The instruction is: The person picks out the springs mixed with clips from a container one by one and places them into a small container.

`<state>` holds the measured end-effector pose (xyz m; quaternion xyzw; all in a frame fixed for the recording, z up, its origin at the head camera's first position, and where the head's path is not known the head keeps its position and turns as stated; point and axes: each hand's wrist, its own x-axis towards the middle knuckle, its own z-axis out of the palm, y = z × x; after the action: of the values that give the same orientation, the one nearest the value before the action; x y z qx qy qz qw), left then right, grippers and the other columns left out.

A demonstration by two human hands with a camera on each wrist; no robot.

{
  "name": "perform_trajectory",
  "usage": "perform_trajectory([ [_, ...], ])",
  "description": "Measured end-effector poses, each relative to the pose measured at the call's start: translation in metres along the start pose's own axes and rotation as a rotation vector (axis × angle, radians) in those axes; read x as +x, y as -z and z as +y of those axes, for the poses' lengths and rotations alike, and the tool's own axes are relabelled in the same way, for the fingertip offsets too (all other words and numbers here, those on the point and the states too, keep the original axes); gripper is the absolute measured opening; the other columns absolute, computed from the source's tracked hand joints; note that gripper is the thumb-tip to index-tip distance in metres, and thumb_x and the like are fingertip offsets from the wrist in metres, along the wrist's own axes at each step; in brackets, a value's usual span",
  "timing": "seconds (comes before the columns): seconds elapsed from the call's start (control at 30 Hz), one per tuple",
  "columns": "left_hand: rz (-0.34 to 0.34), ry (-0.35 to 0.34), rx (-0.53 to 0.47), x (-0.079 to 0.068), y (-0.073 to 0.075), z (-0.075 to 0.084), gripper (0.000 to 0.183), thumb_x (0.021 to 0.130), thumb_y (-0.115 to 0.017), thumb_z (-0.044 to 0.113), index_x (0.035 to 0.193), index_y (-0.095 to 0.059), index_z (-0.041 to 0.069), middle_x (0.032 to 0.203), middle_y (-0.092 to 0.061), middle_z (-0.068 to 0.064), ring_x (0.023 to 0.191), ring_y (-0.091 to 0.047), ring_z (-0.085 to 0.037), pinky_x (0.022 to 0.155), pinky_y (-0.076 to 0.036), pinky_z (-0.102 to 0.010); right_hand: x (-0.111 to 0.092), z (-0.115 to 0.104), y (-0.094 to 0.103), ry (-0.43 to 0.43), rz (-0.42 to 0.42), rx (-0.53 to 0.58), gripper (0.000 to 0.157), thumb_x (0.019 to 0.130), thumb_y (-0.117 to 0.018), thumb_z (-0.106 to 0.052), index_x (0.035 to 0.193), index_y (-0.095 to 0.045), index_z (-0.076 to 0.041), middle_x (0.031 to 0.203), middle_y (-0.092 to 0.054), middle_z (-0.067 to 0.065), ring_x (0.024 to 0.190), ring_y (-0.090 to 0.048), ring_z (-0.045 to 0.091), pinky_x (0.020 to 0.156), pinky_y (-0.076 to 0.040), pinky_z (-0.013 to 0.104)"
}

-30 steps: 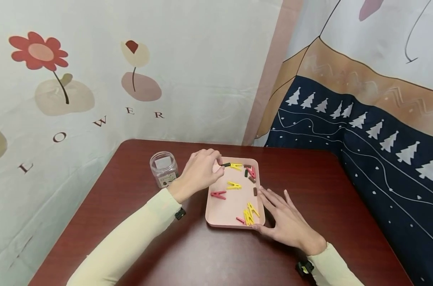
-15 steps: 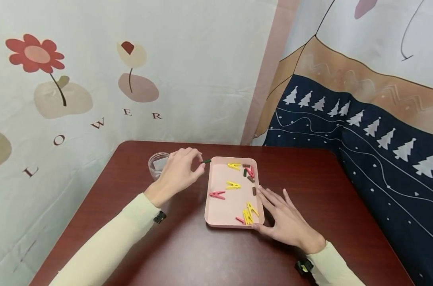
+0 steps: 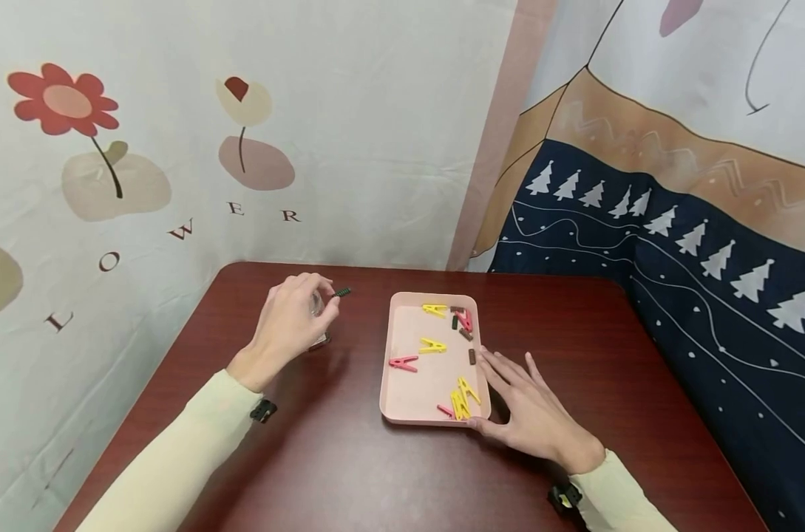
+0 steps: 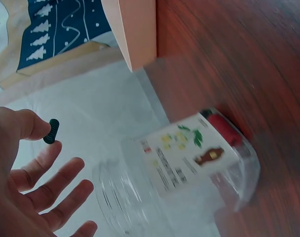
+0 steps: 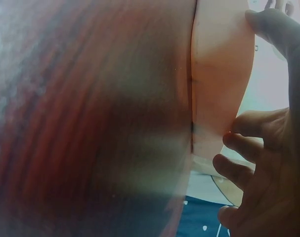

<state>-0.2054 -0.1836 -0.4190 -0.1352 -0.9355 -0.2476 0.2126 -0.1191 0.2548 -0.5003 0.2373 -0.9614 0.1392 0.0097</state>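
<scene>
My left hand [image 3: 289, 325] hovers over a clear plastic jar [image 3: 319, 319] and pinches a small dark green clothespin [image 3: 341, 292] between thumb and forefinger. The left wrist view shows that clothespin [image 4: 51, 131] at my fingertip, above the jar [image 4: 179, 170] with its printed label. A pink tray [image 3: 409, 395] lies mid-table with several yellow, red and brown clothespins, among them a yellow one [image 3: 433, 345] and a red one [image 3: 405, 362]. My right hand [image 3: 528, 410] lies flat with straight fingers against the tray's right edge [image 5: 221, 74].
The dark red table [image 3: 349, 473] stands in a corner. A flower-printed cloth [image 3: 143, 148] hangs behind and to the left, a navy tree-patterned cloth [image 3: 675, 258] to the right.
My left hand has carried the dark green clothespin leftward out of the tray to above the jar. The right hand has stayed against the tray.
</scene>
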Motion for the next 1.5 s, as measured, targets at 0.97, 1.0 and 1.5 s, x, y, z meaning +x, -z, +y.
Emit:
perform_trajectory([
  [0.97,0.120,0.076,0.096,-0.019,0.015,-0.054,0.011,0.103,-0.078,0.020,0.107,-0.078,0.009,0.087,-0.074,-0.012,0.095,-0.070,-0.039,0.089,-0.053,-0.067,0.004,0.003,-0.002,-0.034,-0.020,0.017,0.113,0.096,-0.075,-0.084,0.184,-0.038,-0.022,0.192,-0.036,0.000,0.174,-0.046,0.035,0.141,-0.018,0.083],
  [1.0,0.126,0.069,0.100,-0.019,0.015,-0.054,0.011,0.103,-0.078,0.019,0.107,-0.078,0.009,0.088,-0.075,-0.013,0.094,-0.070,-0.040,0.089,-0.053,-0.067,0.004,0.003,-0.002,-0.035,-0.020,0.018,0.114,0.096,-0.075,-0.084,0.184,-0.037,-0.023,0.193,-0.036,0.000,0.174,-0.046,0.035,0.142,-0.018,0.082],
  [1.5,0.153,0.039,0.134,-0.021,0.017,-0.055,0.010,0.102,-0.079,0.017,0.108,-0.078,0.008,0.085,-0.073,-0.011,0.095,-0.070,-0.041,0.096,-0.053,-0.069,0.001,0.000,-0.002,-0.049,-0.035,0.048,0.115,0.095,-0.075,-0.086,0.185,-0.035,-0.026,0.192,-0.037,0.000,0.174,-0.046,0.033,0.142,-0.017,0.083],
])
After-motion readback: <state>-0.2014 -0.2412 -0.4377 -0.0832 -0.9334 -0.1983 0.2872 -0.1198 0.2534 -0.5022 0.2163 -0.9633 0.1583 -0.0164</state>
